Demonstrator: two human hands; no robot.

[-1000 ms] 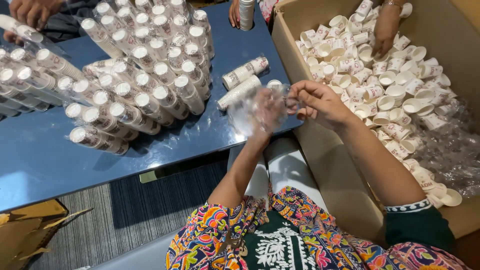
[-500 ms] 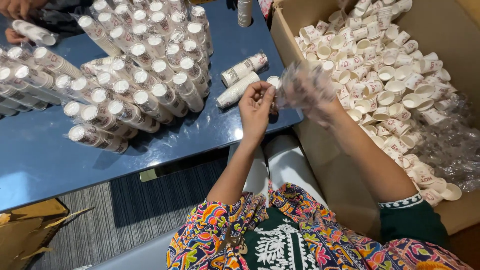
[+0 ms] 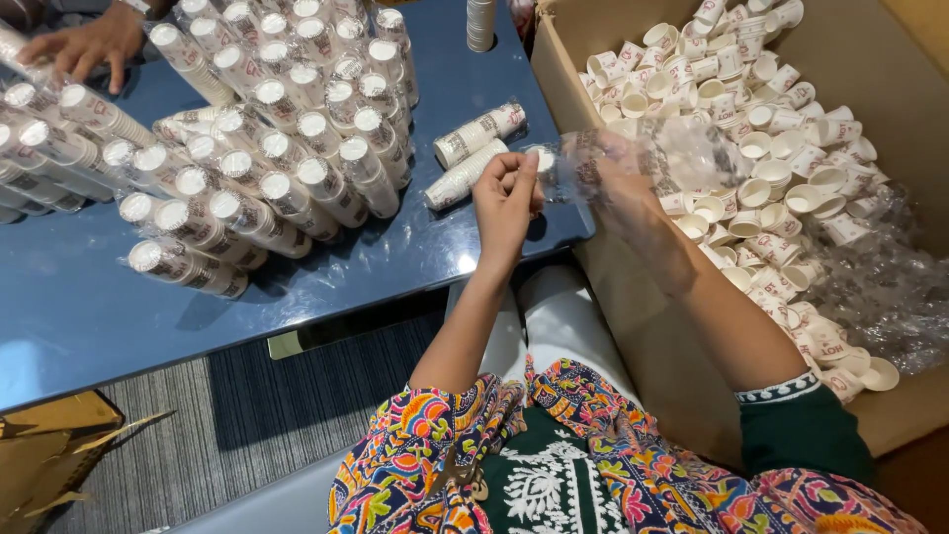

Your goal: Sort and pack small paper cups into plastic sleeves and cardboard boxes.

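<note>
Left hand (image 3: 506,203) raised over the counter's near edge, grip pinched together on the mouth of a clear plastic sleeve (image 3: 643,158). Right hand (image 3: 618,183) pushed inside that sleeve, seen blurred through the film; whether its grip is apart or together, impossible to tell. Sleeve stretched from the counter (image 3: 89,307) edge out over the rim of the cardboard box (image 3: 633,307). Just beside the left hand, on the blue counter, 2 short stacks of paper cups (image 3: 474,148) lying on their sides. Farther left, a large heap of wrapped cup stacks (image 3: 247,148). Inside the box to the right, loose paper cups (image 3: 771,148) piled, with crumpled clear film (image 3: 880,287) near its right wall. At top left, another person's hand (image 3: 84,44) resting on wrapped stacks.
</note>
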